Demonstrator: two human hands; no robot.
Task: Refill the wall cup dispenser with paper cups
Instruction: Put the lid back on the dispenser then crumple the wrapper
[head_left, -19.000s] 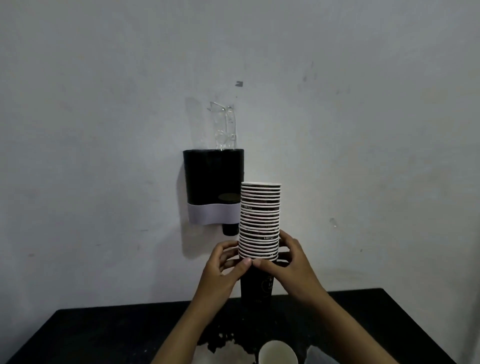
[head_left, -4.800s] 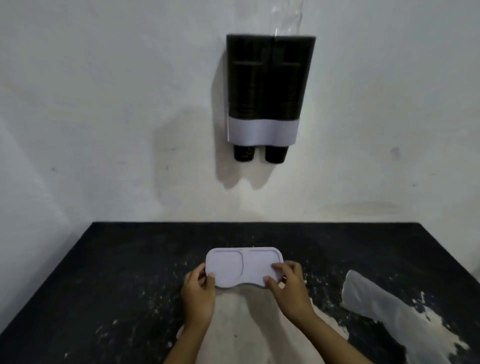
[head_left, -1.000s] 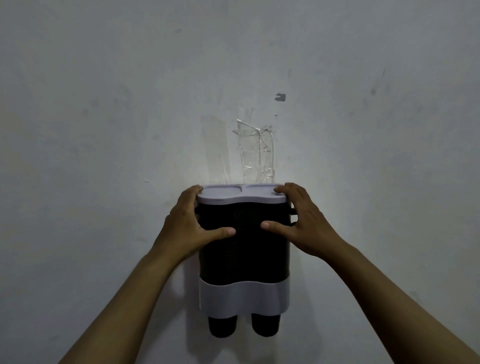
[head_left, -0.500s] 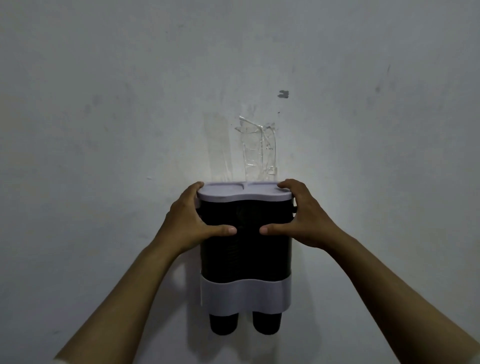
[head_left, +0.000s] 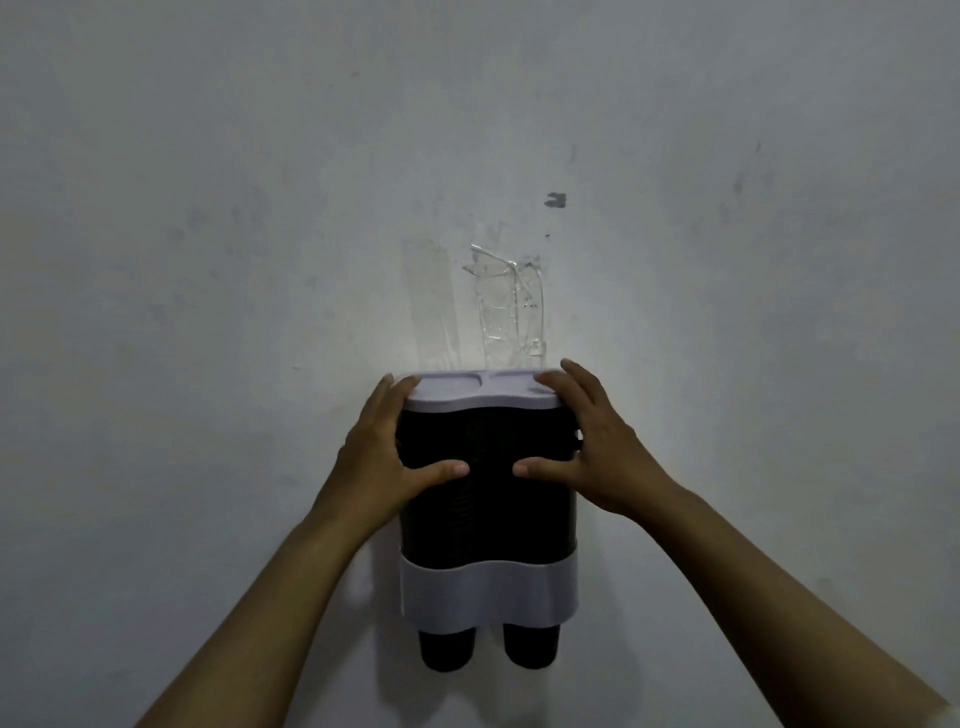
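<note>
A pale grey wall (head_left: 260, 208), scuffed and marked, fills nearly everything I see, with a strip of crinkled clear tape (head_left: 511, 312) stuck just above the dispenser (head_left: 488, 514). The dispenser hangs upright at the centre, its long axis vertical — a dark twin-tube body with a pale band (head_left: 488, 597) low down and two dark cup bottoms (head_left: 447, 649) poking out underneath, which I take to mean both tubes are loaded. The pale lid (head_left: 480, 392) lies flat across the top.

My left hand (head_left: 382, 457) wraps the dispenser's left side: fingertips reach up onto the lid's left end, thumb pressed across the dark front. My right hand (head_left: 597, 452) mirrors it on the right, fingers curled over the lid's right end and thumb lying on the front, the two thumb tips near each other but apart. So both hands are grasping the dispenser and lid together, neither one released or clenched on nothing.

The dispenser sits squarely between the hands, each equally near (no reaching needed). What matters next, I judge, is straight down along that vertical axis — the lid looks seated, though I can't tell whether it has clicked fully home at the back edge.
</note>
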